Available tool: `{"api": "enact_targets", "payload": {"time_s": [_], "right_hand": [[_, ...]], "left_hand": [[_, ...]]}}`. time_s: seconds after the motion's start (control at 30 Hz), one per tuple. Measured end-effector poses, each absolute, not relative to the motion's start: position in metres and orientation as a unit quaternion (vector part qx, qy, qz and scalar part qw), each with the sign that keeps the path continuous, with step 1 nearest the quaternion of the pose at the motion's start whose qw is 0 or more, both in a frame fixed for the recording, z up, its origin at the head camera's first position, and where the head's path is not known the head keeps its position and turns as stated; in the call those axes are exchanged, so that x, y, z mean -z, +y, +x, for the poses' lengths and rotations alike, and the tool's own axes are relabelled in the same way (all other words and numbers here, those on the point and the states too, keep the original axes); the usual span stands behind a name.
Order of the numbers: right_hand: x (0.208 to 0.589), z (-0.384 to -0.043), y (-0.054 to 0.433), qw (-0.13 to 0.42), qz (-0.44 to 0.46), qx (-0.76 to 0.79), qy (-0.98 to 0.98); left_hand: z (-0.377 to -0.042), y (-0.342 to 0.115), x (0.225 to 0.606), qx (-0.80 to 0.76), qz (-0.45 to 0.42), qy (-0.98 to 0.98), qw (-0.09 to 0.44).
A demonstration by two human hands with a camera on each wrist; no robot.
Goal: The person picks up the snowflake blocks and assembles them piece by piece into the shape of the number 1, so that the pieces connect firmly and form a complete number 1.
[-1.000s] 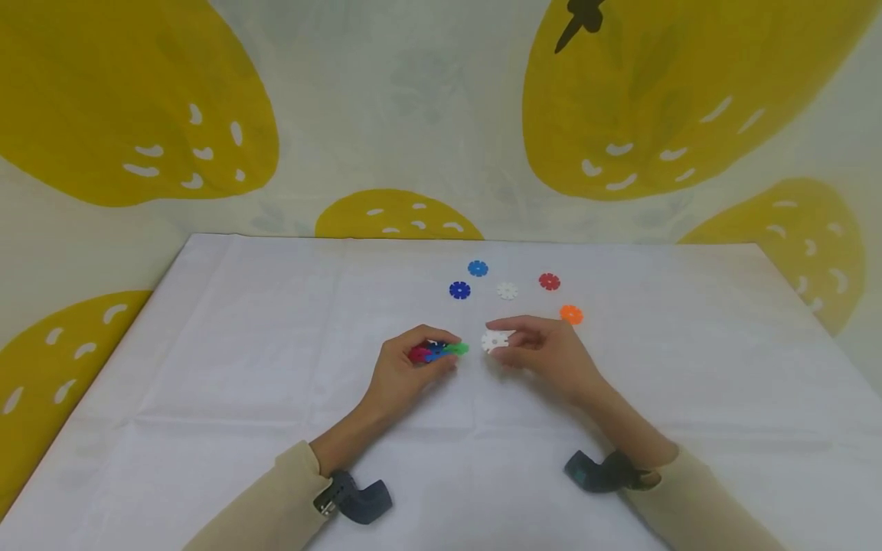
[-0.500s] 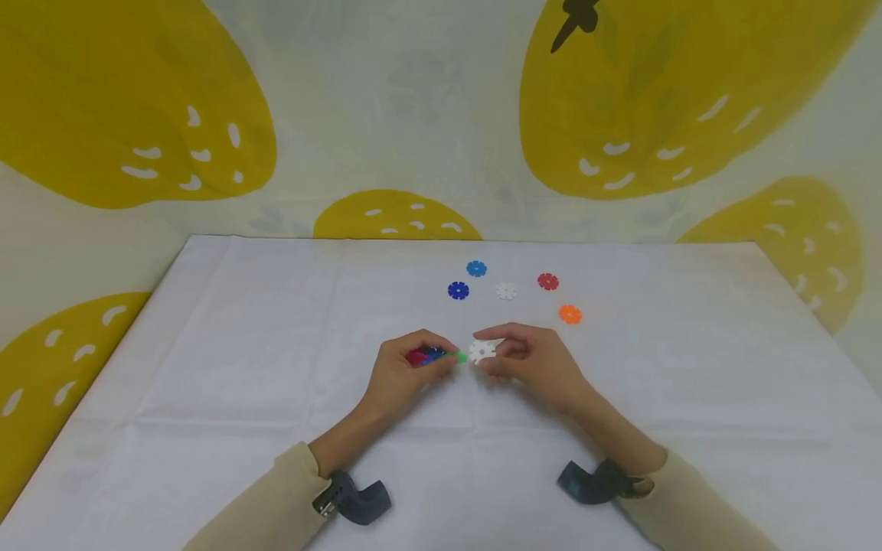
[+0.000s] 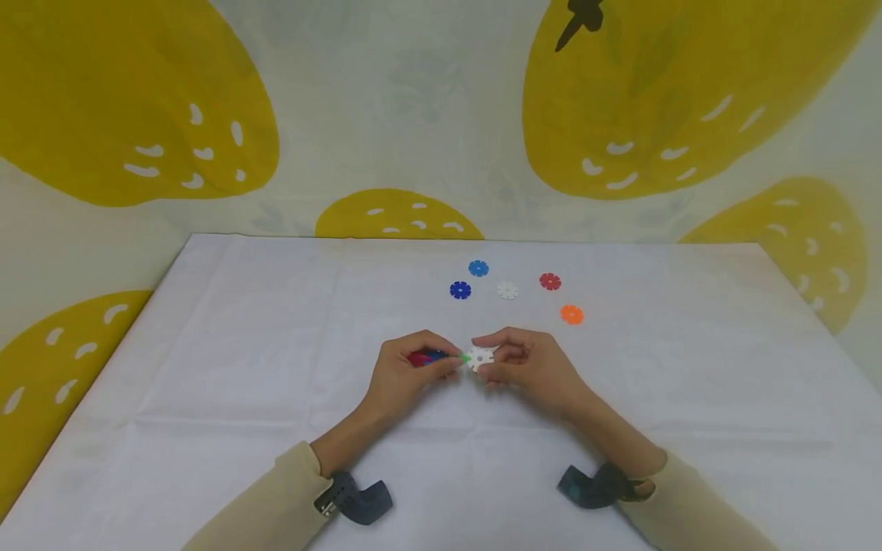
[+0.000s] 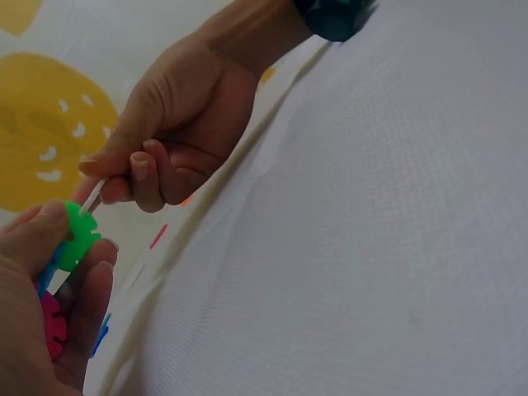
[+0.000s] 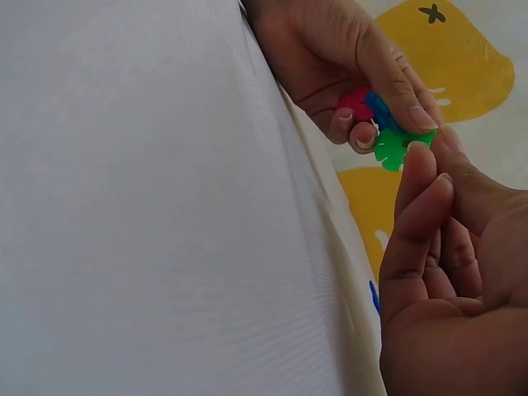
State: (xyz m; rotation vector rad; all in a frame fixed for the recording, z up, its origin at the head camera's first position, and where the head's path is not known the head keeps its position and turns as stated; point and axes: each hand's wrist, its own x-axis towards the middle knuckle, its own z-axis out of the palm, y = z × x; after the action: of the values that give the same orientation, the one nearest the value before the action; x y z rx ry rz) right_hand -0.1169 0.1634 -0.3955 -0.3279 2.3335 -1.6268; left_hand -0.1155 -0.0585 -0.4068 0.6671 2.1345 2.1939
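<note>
A person's left hand [image 3: 408,371] and right hand [image 3: 536,367] meet above the middle of a table covered in white cloth [image 3: 241,344]. The left thumb and fingers close firmly on a joined cluster of thin, round, notched plastic discs: one bright green [image 4: 80,239], one blue [image 5: 379,114] and one pinkish red [image 5: 353,102]. The right thumb and forefinger pinch a round white plastic disc with a notched rim [image 3: 486,357], its near-upright edge set against the green one's rim; how deep the two engage is hard to tell.

Toward the table's far edge, right of its centre, lie a light blue notched disc [image 3: 478,268], a dark blue one [image 3: 460,290], a second white one [image 3: 507,291] and a red one [image 3: 550,282]. An orange notched disc [image 3: 572,314] rests nearest the right hand. Beige sleeves [image 3: 269,497] and dark wrist-worn devices [image 3: 361,501] frame the scene.
</note>
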Motion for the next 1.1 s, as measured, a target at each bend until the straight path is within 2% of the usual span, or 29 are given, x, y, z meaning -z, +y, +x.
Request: {"api": "enact_targets", "payload": {"time_s": [0.17, 0.47, 1.1], "right_hand": [[0.396, -0.116, 0.163, 0.146, -0.112, 0.58, 0.793], [0.397, -0.114, 0.16, 0.148, -0.119, 0.611, 0.769], [0.403, -0.111, 0.156, 0.148, -0.144, 0.638, 0.742]], "left_hand": [[-0.111, -0.057, 0.395, -0.71, 0.223, 0.667, 0.007], [-0.118, -0.057, 0.418, -0.72, 0.242, 0.65, -0.023], [-0.117, -0.058, 0.417, -0.741, 0.223, 0.634, -0.004]]}}
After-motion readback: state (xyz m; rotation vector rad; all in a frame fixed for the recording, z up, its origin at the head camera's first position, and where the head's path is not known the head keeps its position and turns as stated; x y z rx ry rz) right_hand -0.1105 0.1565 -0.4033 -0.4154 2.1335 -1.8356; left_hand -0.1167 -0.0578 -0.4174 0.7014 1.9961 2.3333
